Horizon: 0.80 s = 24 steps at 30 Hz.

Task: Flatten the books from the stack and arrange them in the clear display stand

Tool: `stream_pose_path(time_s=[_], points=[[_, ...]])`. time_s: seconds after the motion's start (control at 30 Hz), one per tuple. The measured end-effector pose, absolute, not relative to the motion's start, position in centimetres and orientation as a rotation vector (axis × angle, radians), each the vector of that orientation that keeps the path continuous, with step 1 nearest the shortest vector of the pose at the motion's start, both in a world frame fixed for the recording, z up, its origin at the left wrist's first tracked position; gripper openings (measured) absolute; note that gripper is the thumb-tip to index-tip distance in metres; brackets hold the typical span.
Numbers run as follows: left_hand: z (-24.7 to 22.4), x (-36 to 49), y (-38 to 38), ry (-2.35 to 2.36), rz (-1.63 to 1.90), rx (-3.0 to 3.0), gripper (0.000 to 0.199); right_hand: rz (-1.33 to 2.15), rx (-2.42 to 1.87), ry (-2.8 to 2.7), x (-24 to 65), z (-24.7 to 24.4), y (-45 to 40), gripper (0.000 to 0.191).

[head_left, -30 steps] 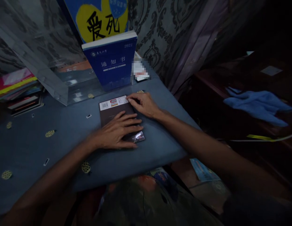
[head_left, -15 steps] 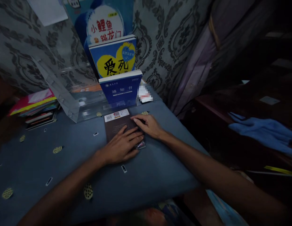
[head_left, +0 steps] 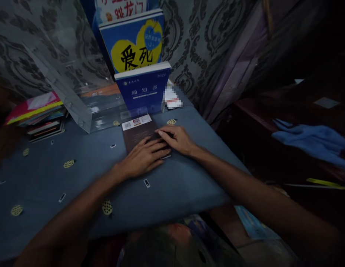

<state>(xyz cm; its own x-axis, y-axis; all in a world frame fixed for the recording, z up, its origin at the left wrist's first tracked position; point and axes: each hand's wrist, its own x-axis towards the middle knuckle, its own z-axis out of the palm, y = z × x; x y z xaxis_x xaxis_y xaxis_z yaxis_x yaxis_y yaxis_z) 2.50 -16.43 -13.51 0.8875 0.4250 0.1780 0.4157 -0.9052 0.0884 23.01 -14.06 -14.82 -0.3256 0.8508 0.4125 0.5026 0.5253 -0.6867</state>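
A dark brown book [head_left: 136,136] with a white barcode label along its far edge lies on the blue patterned tablecloth [head_left: 89,163]. My left hand [head_left: 144,155] rests flat across its near part, fingers spread and pointing right. At the book's right edge is my right hand [head_left: 176,139], its fingers curled together; whether they pinch the edge is hidden. Just behind, a blue booklet [head_left: 144,92] stands upright in a clear acrylic rack [head_left: 83,115], with a blue and yellow book [head_left: 136,44] behind it.
A pile of books and folders [head_left: 44,115] sits at the table's left. White papers [head_left: 172,98] lie behind the booklet on the right. A patterned wall and a purple curtain [head_left: 230,81] rise behind. Beyond the table's right edge is a blue cloth [head_left: 314,142].
The view has tilted downward, so the rack and standing books appear higher. My left hand covers the book's lower right corner, where a shiny patch showed before. My right hand keeps its place at the edge.
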Motion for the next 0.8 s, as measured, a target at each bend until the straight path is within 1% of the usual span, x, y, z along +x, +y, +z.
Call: stream_pose_path(time_s=[0.1, 0.37, 0.63, 0.8], points=[[-13.7, 2.5, -17.0, 0.652, 0.328, 3.094, 0.035, 0.554, -1.084, -2.005, 23.2, -14.7, -15.2, 0.033], [-13.3, 2.0, -19.6, 0.666, 0.148, 3.27, 0.044, 0.386, -0.964, -2.148, 24.2, -15.5, -18.1, 0.029], [-13.3, -1.5, -22.4, 0.793, 0.169, 3.307, 0.046, 0.201, -1.023, -2.299, 24.7, -15.8, -19.6, 0.031], [-13.2, -3.7, -24.0, 0.914, 0.224, 3.302, 0.045, 0.085, -0.964, -2.345, 24.6, -15.6, -20.6, 0.031]])
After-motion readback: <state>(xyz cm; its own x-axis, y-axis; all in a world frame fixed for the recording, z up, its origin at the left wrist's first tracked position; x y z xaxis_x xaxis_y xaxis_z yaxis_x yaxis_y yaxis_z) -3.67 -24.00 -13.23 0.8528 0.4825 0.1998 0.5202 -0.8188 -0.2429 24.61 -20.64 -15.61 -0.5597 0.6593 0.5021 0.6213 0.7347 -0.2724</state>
